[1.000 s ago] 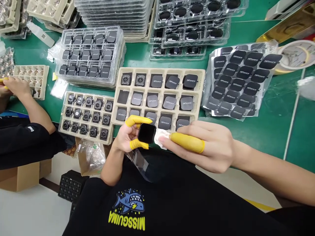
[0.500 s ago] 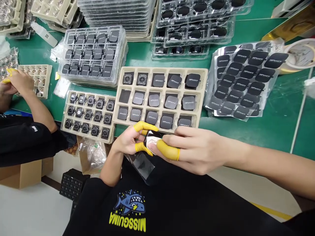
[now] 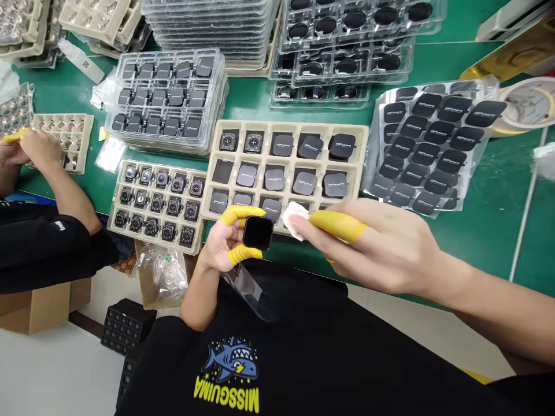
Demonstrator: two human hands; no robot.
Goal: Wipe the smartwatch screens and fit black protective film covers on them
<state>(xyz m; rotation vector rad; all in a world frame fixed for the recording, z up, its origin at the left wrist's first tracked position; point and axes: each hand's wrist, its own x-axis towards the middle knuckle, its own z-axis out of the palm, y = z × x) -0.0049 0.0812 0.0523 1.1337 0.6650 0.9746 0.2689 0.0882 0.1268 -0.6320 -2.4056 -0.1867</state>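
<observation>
My left hand, with yellow finger cots, grips a square black smartwatch case by its edges, its dark glossy face turned up. A strip of clear film hangs below that hand. Between thumb and fingers of my right hand, also in yellow cots, is a folded white wipe, apart from the watch. Just beyond both hands lies a beige tray of compartments. Most hold watches under dark printed covers, two show round-sensor backs, and one at the left has only a black pad.
To the left lies a smaller tray of watch cases; behind it are stacked clear trays. Sheets of black stickers and a tape roll lie right. A co-worker's hands are at far left. An open carton stands below the table edge.
My right hand has lifted the white wipe off the watch face and moved right. The black face is now uncovered, still held in my left hand.
</observation>
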